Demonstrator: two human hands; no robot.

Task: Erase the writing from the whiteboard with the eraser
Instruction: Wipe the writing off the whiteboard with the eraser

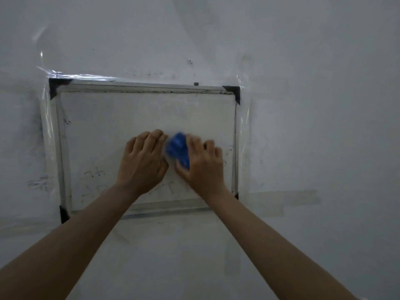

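A small whiteboard (104, 131) with a grey metal frame and black corners is taped to the white wall. Faint dark writing (93, 180) remains in its lower left, along the bottom and at the right edge. My right hand (203, 163) presses a blue eraser (178, 149) against the middle of the board; the eraser looks blurred. My left hand (144, 161) lies on the board just left of the eraser, fingers curled and close together, holding nothing that I can see.
Clear tape (71, 74) runs over the board's top and side edges onto the wall. Smudged marks (41, 182) sit on the wall left of the board. A small screw (190, 61) sticks out above it.
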